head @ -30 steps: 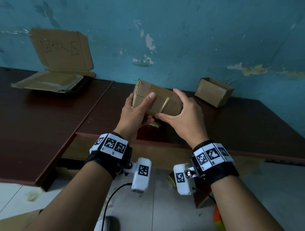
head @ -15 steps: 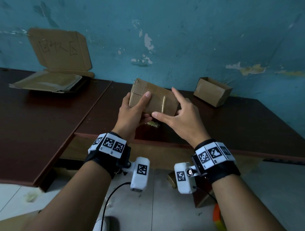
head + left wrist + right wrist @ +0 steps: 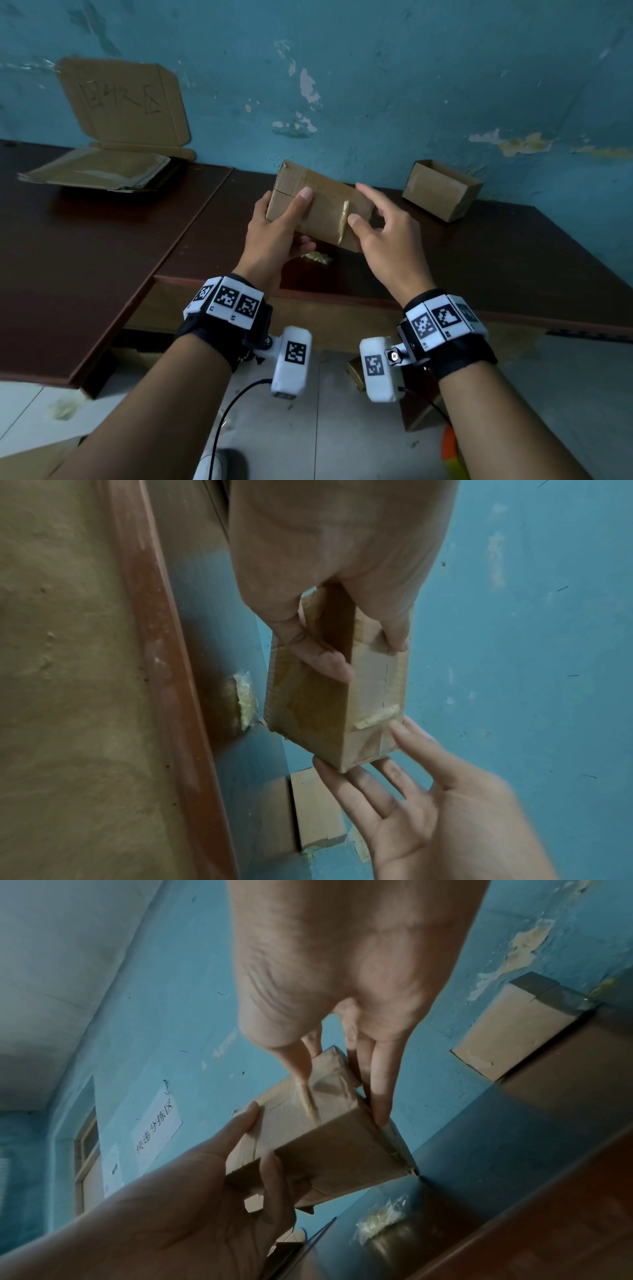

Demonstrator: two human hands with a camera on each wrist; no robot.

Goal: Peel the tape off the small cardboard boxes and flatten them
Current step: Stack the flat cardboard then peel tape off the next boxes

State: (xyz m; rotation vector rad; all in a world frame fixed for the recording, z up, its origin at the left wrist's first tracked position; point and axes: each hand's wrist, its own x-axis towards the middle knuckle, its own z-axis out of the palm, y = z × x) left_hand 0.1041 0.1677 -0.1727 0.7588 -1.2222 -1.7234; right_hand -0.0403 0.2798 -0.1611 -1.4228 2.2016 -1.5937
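A small taped cardboard box [image 3: 322,205] is held up over the dark table [image 3: 479,260]. My left hand [image 3: 286,226] grips its left end, thumb on the top face and fingers underneath. A strip of tape rolled into a thin ridge [image 3: 343,219] crosses the top near the right end. My right hand [image 3: 383,240] is at that end with straight, spread fingers. Its thumb tip touches the box beside the ridge [image 3: 310,1103], and its fingertips [image 3: 397,727] rest against the box's end. A crumpled wad of peeled tape [image 3: 317,256] lies on the table under the box.
A second small box [image 3: 442,190] stands open at the back right against the blue wall. A pile of flattened cardboard [image 3: 99,168] lies at the back left under a cardboard sign [image 3: 123,102] leaning on the wall. The table's front edge is close to my wrists.
My right hand has let go of its cupped hold on the box's right end and spread its fingers; its thumb now lies by the tape ridge. The left hand's grip is unchanged.
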